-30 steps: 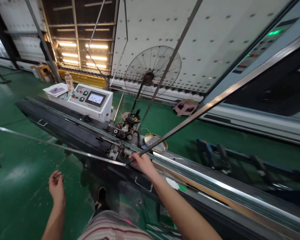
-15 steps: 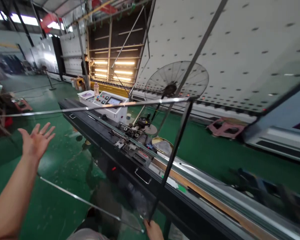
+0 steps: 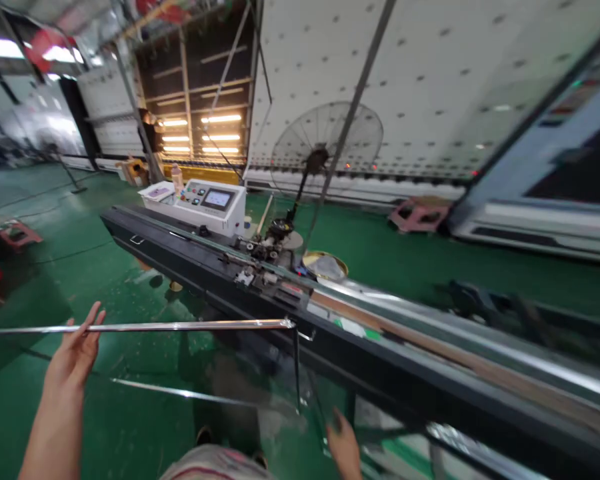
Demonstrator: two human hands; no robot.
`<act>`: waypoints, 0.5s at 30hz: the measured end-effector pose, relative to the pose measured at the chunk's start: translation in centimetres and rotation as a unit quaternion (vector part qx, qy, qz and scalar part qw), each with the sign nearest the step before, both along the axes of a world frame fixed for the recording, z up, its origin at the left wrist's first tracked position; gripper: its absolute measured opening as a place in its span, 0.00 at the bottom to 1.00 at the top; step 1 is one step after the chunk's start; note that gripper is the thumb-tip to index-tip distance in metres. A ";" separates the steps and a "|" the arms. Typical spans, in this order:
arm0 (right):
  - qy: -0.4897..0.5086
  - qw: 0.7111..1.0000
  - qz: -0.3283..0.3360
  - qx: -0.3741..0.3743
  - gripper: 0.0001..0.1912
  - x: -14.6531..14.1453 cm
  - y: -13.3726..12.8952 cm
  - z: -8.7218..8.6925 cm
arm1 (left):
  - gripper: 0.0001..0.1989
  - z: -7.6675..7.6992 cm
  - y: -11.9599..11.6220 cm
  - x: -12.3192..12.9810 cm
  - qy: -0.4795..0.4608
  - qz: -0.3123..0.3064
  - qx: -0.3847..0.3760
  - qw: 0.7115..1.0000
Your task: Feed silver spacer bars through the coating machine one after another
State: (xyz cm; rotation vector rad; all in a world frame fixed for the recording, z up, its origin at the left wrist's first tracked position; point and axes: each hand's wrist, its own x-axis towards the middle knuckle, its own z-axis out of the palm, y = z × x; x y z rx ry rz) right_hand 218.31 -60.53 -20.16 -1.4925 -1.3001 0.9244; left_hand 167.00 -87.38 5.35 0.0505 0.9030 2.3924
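A thin, shiny metal strip frame (image 3: 195, 326) spans the lower left, its corner in front of the long black machine bench (image 3: 165, 257). At its top strip is my left hand (image 3: 75, 353), the strip lying across its fingers, with fingertips showing above it. From that corner a short side drops toward my right hand (image 3: 344, 443), and a lower strip runs off to the left. My right hand is smeared by motion and appears a little apart from the frame's lower corner. Whether its fingers are closed does not show.
On the bench's far side stands a white control box (image 3: 215, 203) with a screen. A pedestal fan (image 3: 317, 157), a round tray (image 3: 325, 265) and a pink stool (image 3: 419, 215) are behind the bench. Further back, a person (image 3: 150, 133) stands near lit tubes.
The metal frame has come down and its corner has shifted left. My left hand, previously spread below the strip, now meets it. My right hand has moved right, away from the frame's corner.
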 end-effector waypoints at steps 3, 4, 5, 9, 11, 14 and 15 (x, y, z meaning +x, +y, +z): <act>0.079 0.996 0.005 0.028 0.41 -2.4 0.7 5.8 | 0.25 -1.4 0.7 0.0 -0.026 -0.052 0.021 0.998; 0.118 0.990 0.045 0.069 0.39 -3.4 1.0 8.7 | 0.24 -1.8 1.1 -0.1 -0.032 -0.066 0.021 0.997; 0.156 0.976 0.095 0.118 0.36 -4.5 1.2 11.7 | 0.24 -2.1 1.7 -0.2 -0.035 -0.079 0.020 0.996; 0.258 0.900 0.302 0.180 0.34 -8.8 0.6 20.8 | 0.29 -2.6 4.0 -1.0 -0.004 -0.120 0.003 0.993; 0.298 0.881 0.330 0.162 0.35 -10.3 0.0 22.3 | 0.33 -2.7 4.9 -1.5 0.031 -0.132 -0.009 0.991; 0.338 0.881 0.298 0.146 0.33 -11.2 -0.5 22.5 | 0.35 -2.6 5.7 -2.4 0.071 -0.144 -0.032 0.987; 0.351 0.880 0.284 0.145 0.32 -11.3 -0.5 22.6 | 0.35 -2.6 5.9 -2.6 0.079 -0.145 -0.039 0.985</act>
